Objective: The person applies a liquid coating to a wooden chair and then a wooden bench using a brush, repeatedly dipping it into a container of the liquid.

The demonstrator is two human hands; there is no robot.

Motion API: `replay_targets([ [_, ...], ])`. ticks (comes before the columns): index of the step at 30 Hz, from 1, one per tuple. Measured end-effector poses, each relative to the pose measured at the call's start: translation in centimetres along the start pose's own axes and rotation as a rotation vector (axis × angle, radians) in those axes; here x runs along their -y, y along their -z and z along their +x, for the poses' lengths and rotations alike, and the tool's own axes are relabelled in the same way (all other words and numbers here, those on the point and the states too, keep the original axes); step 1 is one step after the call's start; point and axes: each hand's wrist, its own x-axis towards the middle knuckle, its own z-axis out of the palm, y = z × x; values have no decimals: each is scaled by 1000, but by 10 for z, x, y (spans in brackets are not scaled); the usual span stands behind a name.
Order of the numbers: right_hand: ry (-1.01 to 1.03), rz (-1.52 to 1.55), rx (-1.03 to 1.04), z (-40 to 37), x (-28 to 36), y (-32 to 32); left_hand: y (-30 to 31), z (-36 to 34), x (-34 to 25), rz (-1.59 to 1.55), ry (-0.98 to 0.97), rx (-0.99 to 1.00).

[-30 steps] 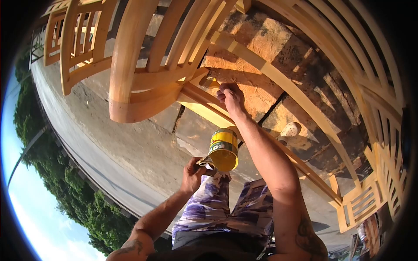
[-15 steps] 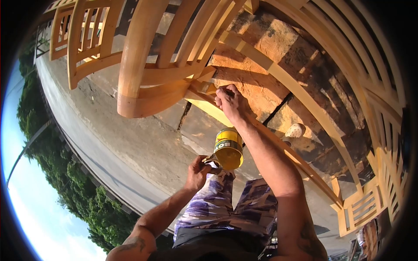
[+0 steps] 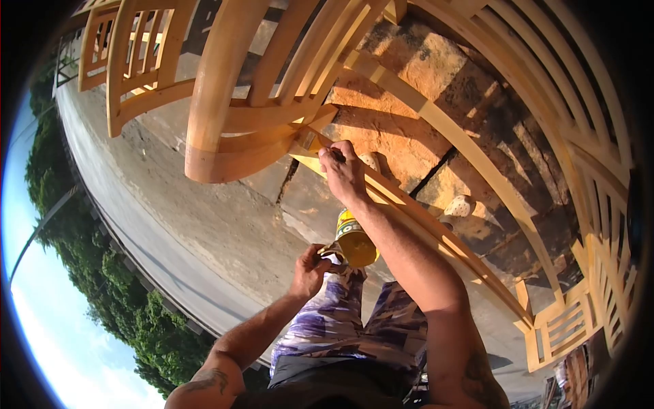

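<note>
A yellow paint can (image 3: pixel 357 247) hangs tilted above my thighs, its mouth towards me and yellowish inside. My left hand (image 3: pixel 310 273) is closed on a handle or cloth at the can's left side; which of these is hard to make out. Above the can, my right hand (image 3: pixel 343 174) is closed round a brush (image 3: pixel 311 141), whose head touches the wooden rail (image 3: pixel 409 208) near its joint with the curved chair piece (image 3: pixel 238 155). My right forearm crosses over the rail and hides part of the can's right edge.
Slatted wooden furniture (image 3: pixel 593 129) curves along the right, with more frames (image 3: pixel 139 61) at the upper left. Stone paving (image 3: pixel 402 133) shows between the pieces. A pale speckled round object (image 3: pixel 461 206) lies on it. Road and trees (image 3: pixel 112 273) are at the left.
My right hand has moved slightly left and down with the brush, uncovering a second speckled object beside it. The can has shifted slightly down; my left hand has barely moved.
</note>
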Motion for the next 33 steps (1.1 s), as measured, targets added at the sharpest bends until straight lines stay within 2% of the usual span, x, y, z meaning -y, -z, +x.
replay_targets([
  [1, -27, -8, 46, 2, 13, -9, 4, 2, 5, 24, 3, -4],
  [2, 97, -32, 91, -7, 31, -21, 7, 3, 6, 48, 6, -10],
  [3, 363, -130, -6, -17, 52, -29, 6, 3, 3, 26, 8, -16],
  [5, 168, 120, 163, -35, 90, -20, 0, 0, -8, -22, 15, -22],
  [7, 105, 210, 141, -40, 96, 1, 0, -1, -12, -34, 11, -45],
  [9, -63, 275, 42, -34, 98, 25, 5, -1, -13, -16, 19, -45],
  [13, -336, 480, 30, -21, 84, 42, 9, 0, -12, 93, -25, -57],
  [19, -324, 681, 241, -18, 107, -51, 3, 0, -18, 23, 1, -42],
  [25, -296, 420, 283, 0, 114, -16, 4, 4, -15, 67, -31, -38],
  [29, -336, 536, 161, -11, 120, -30, 5, 5, -12, -13, -38, -32],
  [31, -338, 674, 217, -22, 124, -55, 4, 3, -17, 17, -11, -9],
  [33, -317, 611, 235, -17, 125, -53, 4, 3, -22, 29, -1, 7],
])
